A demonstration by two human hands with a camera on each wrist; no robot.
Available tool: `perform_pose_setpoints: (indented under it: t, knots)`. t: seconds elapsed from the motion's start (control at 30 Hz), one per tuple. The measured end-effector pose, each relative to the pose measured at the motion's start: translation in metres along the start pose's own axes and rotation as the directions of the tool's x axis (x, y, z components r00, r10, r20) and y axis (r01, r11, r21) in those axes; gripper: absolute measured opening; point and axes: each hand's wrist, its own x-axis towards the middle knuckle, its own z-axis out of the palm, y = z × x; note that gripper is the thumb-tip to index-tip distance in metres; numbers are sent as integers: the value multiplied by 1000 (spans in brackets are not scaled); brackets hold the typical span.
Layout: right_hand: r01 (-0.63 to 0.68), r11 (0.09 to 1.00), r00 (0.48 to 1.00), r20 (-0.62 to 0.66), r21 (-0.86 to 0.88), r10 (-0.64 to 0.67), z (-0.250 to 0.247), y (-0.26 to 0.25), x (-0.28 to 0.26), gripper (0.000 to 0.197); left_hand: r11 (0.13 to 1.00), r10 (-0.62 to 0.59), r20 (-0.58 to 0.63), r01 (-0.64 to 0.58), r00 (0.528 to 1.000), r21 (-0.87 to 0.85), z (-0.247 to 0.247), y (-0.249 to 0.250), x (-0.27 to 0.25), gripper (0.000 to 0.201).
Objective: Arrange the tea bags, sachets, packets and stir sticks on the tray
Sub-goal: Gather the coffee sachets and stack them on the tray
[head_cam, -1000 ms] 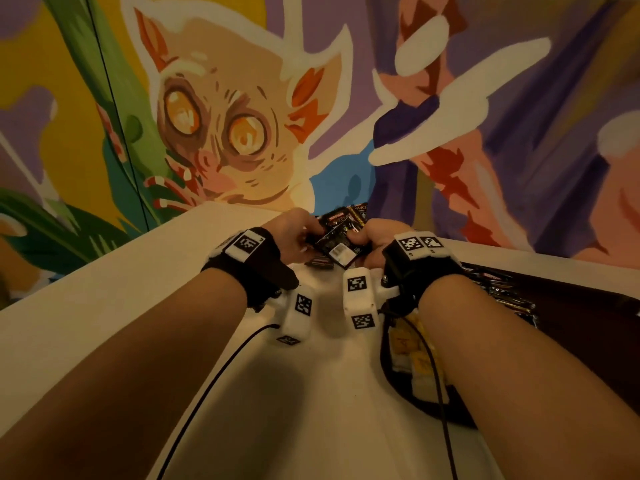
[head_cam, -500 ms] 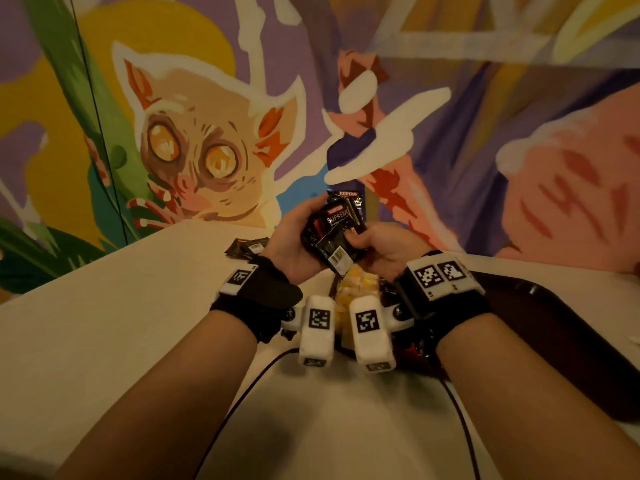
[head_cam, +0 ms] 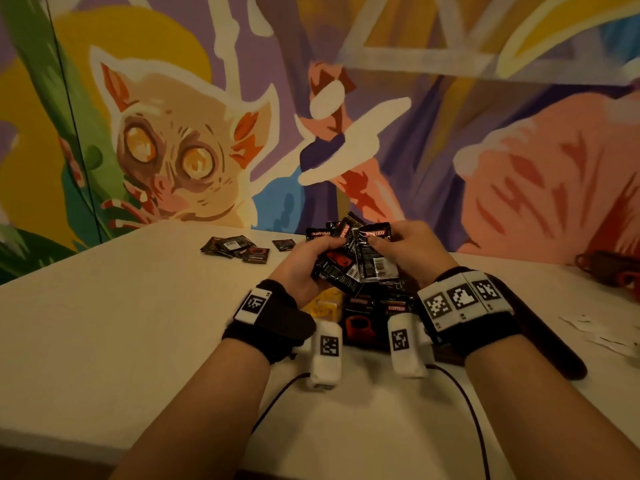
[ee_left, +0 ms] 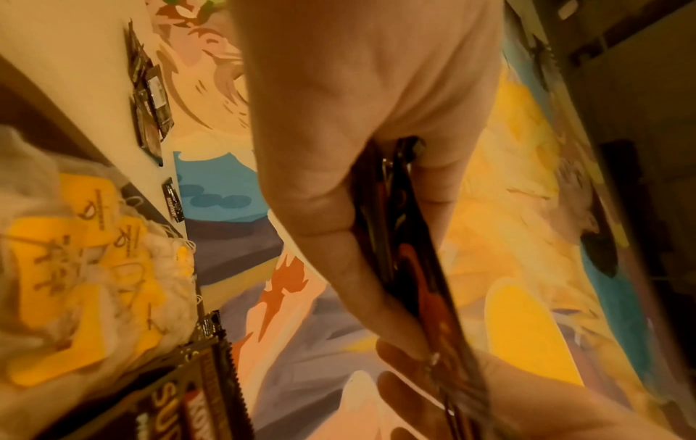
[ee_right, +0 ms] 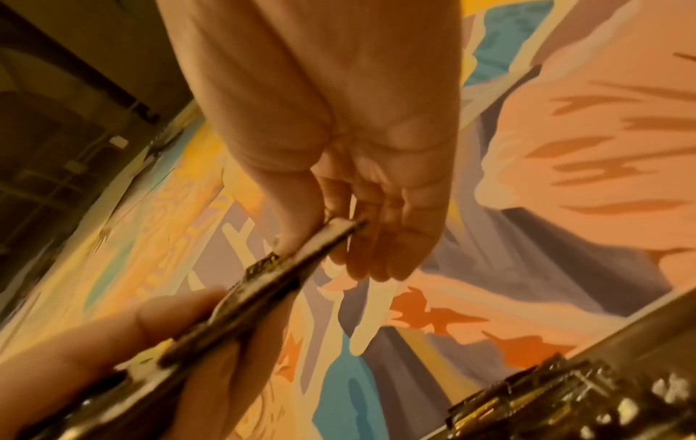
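A bundle of black coffee sachets [head_cam: 353,258] is lifted above the dark tray [head_cam: 550,344], held from both sides. My left hand [head_cam: 304,261] grips its left edge, thumb over the stack [ee_left: 406,262]. My right hand [head_cam: 412,251] pinches the right edge between thumb and fingers [ee_right: 278,268]. Under the hands, on the tray, lie more black sachets [head_cam: 377,310] and yellow-tagged tea bags [head_cam: 325,303]. The left wrist view shows those tea bags [ee_left: 71,268] in white paper beside a sachet [ee_left: 196,396].
Several loose black sachets [head_cam: 239,249] lie on the white table [head_cam: 121,323] at the back left, one more [head_cam: 284,244] beside them. White paper packets [head_cam: 599,334] sit at the right edge. A dark red object [head_cam: 609,271] stands far right. The painted wall rises just behind.
Both hands have lifted the sachet bundle off the table's far side and brought it nearer and to the right, over the tray. The loose sachets at the back left came into sight.
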Motion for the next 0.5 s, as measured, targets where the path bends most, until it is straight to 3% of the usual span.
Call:
perform_pose_setpoints:
  t: [0.13,0.23,0.4,0.5]
  knots:
    - [90,986,995,57,-140,-83,-6,0,-3,16,998,11,-15,-10,1000,69,3,-6,-1,24]
    - [121,981,991,73,-153,-111,-5,2,-6,18,998,22,-2,-22,1000,60,4,-10,-4,19]
    - [46,998,997,-64,-38,-49,-5,15,-2,14,997,35,-2,-35,999,-72,6,-13,-8,12]
    - [-63,980,979,-179,187,97,-1,22,0,9,993,55,-25,-57,998,-106,3,-10,-7,13]
